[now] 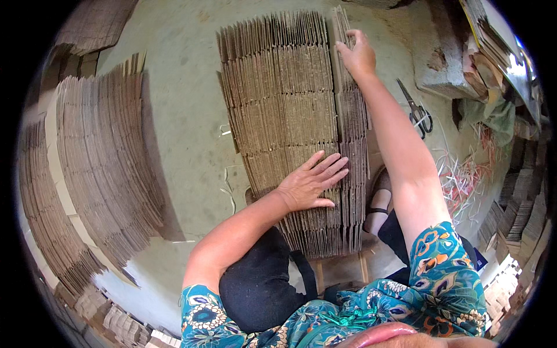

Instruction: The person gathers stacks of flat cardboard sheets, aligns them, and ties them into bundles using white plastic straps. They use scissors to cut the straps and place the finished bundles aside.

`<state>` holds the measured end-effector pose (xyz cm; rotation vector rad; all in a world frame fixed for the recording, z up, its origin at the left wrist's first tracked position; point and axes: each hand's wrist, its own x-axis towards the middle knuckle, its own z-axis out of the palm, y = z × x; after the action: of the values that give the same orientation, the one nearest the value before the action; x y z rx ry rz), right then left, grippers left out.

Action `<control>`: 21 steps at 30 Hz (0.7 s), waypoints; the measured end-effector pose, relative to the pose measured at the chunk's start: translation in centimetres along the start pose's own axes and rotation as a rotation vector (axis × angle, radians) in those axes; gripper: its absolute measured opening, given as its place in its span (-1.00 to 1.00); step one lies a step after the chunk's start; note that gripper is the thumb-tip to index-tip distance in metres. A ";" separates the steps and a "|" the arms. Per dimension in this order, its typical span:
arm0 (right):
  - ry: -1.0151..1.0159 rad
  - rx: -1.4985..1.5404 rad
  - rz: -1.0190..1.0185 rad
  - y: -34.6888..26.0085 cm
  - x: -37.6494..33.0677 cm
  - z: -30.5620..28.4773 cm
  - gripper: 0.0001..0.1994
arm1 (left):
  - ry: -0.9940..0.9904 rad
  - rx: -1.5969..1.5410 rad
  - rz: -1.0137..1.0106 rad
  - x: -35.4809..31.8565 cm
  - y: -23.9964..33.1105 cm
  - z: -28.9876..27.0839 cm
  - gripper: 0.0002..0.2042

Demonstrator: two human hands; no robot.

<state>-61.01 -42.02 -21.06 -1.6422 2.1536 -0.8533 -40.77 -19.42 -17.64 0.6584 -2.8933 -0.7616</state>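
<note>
A long stack of brown corrugated cardboard pieces [278,110], standing on edge with notches in rows, runs away from me between my legs. Along its right side sits a narrower cardboard bundle [352,124], parted from it by a gap at the far end. My left hand [310,182] lies flat across the near part of the stack, fingers spread, tips reaching the narrow bundle. Reaching farther out, my right hand [355,57] curls its thumb and fingers round the far end of that bundle. Its fingertips are partly hidden.
Black-handled scissors [420,113] lie on the floor right of my right forearm, near a tangle of white and red plastic strips [464,180]. Curved cardboard stacks [110,145] stand at the left. A worn block [441,61] is at the far right. My foot [379,200] is beside the bundle.
</note>
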 end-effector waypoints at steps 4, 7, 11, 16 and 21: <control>0.031 0.004 -0.195 1.2 0.5 0.6 -0.71 | 0.013 -0.016 -0.005 0.1 0.1 -0.1 -0.17; -0.048 -0.049 -0.139 1.3 0.8 0.8 -0.72 | 0.021 -0.040 0.008 0.2 -0.1 -0.3 -0.17; -0.068 -0.091 -0.078 -1.1 -0.3 0.6 -0.69 | 0.027 -0.063 0.007 -0.1 -0.1 0.0 -0.17; -0.043 -0.028 -0.096 -1.2 -0.1 0.8 -0.76 | 0.025 -0.060 0.007 -0.2 -0.2 -0.1 -0.18; -0.021 -0.004 -0.199 -0.7 0.6 1.6 -0.83 | 0.041 -0.062 0.012 -0.1 -0.2 0.0 -0.17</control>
<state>-59.75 -43.18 -21.82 -1.8833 2.0031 -0.8815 -40.62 -19.52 -17.76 0.6412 -2.8216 -0.8222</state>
